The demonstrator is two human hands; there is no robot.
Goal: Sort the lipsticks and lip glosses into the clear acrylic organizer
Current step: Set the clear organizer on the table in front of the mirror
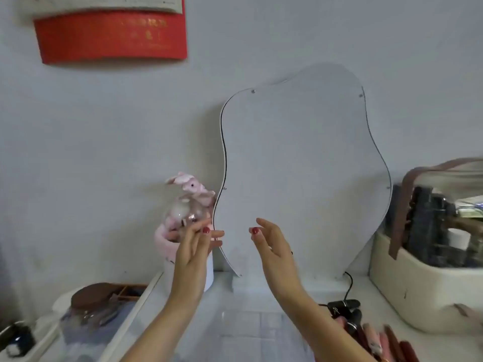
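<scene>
Two hands are up in the air in front of a wavy mirror, and both are empty.

Far to the left, a tray (86, 320) on the white table (287, 291) holds some dark, blurry things (too fuzzy to name). High on the wall above it hangs a red sign (112, 35) with gold writing.

Next comes a pink bunny toy (188, 205) sitting on a white pot. The left hand (194, 250) is raised just in front of the bunny. Its fingers are spread open and hold nothing. The nails are painted red.

Down low between the two arms is the clear acrylic organizer (251, 325). It sits flat on the table and is hard to see because it is see-through. I cannot tell if anything is inside it.

The right hand (273, 246) is raised in front of the mirror (300, 165), which leans on the wall. This hand is open too, with its fingers a little curled, and it grips nothing.

At the bottom right, the lipsticks and lip glosses (376, 340) lie in a bunch on the table, just beside the right arm. They are pink, red and dark. A black cord runs behind them.

Far right stands a cream box (407, 291) with a brown handle, full of dark bottles.
</scene>
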